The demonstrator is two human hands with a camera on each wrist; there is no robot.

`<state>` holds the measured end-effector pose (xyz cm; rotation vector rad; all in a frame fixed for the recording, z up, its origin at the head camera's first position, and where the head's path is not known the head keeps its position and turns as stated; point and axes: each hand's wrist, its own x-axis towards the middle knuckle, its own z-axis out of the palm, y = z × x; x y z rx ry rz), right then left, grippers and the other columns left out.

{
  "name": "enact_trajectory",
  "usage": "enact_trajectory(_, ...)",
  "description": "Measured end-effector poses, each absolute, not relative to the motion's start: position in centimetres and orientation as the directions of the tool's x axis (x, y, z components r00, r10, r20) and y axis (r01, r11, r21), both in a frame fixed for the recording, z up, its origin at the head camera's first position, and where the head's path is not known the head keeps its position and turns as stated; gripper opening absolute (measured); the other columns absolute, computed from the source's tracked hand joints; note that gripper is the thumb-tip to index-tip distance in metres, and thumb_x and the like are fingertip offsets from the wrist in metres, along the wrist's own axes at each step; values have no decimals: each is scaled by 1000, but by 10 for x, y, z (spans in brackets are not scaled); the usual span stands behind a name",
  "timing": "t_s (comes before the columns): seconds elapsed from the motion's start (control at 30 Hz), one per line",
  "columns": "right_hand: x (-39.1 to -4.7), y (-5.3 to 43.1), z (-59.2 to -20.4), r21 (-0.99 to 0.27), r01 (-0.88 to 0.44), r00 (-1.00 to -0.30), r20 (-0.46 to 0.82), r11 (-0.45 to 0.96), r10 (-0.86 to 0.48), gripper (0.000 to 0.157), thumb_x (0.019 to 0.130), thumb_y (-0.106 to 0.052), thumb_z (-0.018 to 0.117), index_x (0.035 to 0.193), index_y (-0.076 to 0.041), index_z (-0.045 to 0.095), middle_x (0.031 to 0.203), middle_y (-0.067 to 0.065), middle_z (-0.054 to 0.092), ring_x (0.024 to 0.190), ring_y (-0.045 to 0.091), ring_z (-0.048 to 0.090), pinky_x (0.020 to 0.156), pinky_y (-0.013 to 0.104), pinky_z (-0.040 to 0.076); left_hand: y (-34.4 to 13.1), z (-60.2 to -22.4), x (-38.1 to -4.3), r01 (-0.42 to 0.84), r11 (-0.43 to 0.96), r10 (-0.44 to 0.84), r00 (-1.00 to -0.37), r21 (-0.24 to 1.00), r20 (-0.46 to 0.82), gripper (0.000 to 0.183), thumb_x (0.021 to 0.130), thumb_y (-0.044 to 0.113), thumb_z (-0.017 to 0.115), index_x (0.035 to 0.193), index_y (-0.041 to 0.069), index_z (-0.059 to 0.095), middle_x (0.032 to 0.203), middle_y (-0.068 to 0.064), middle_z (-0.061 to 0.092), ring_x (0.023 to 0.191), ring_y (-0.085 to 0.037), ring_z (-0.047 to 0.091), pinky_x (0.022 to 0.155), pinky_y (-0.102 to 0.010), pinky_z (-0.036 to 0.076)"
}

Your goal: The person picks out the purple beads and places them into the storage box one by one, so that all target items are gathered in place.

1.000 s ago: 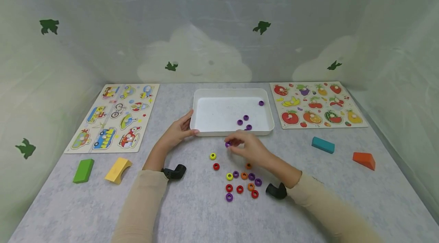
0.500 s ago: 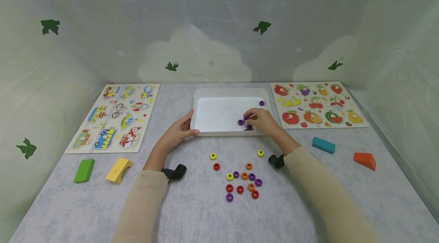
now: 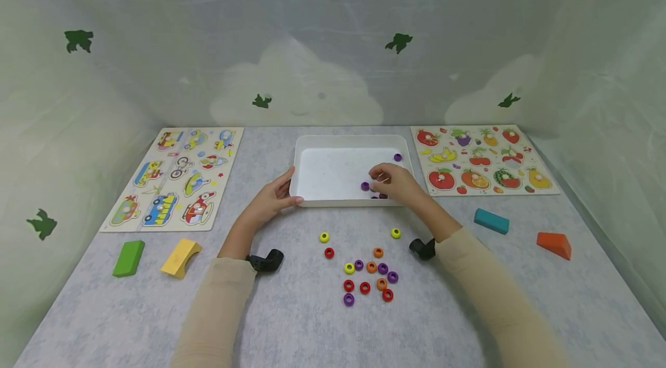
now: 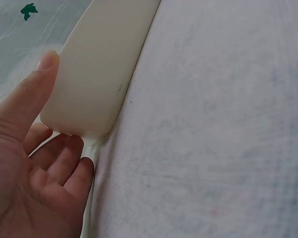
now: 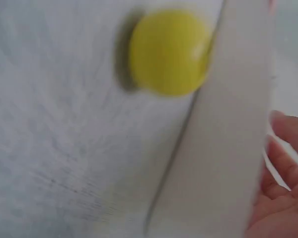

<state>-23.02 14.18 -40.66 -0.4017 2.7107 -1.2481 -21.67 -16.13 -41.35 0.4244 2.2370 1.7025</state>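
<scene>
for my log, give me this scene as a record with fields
left hand: holds the white tray at its near left corner
right hand: over the tray's near right part; any grip unclear
in tray: purple beads, some perhaps hidden
in front: three yellow beads, four red beads, three orange beads, four more purple beads
left side: vehicle puzzle board, green block, yellow block
right side: fruit puzzle board, teal block, orange block
</scene>
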Motion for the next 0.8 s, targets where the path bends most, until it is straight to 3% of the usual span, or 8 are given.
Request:
enact_trajectory(0.13,-204,139,-396,-801,-315,-915,113,509,-388,34,74,-22,62,104,-8,52,101,8,53,91,21,48,79,34,41,-162,-415,-217,56,251,405,-913,966,-52,80,71,12,64,133,10,14,137,0,8,122,-12,14,97,-27,19)
enact_trajectory(0.3,-166,132,-399,-793,-461,-806,186,399,-561,38,73,-23,63,105,-7,52,102,8,53,92,24,49,79,38,41,-162,-416,-218,58,236,410,-911,970,-45,79,71,12,64,133,10,14,137,0,8,122,-12,14,97,-27,18)
enact_trajectory(0.53,-132,130,-415,-781,-426,-741,11,457,-672,43,71,-33,63,107,-13,51,105,-3,50,95,11,45,83,29,38,-162,-417,-218,49,230,412,-910,972,-51,80,71,11,64,133,11,14,137,0,7,122,-11,13,97,-27,18)
enact_trajectory(0.8,-124,126,-429,-714,-480,-690,-52,510,-722,29,73,-30,62,100,-21,54,96,-13,50,85,5,45,75,20,40,-162,-415,-217,60,250,404,-914,966,-48,80,71,12,64,133,11,14,137,-1,8,122,-12,14,97,-27,19)
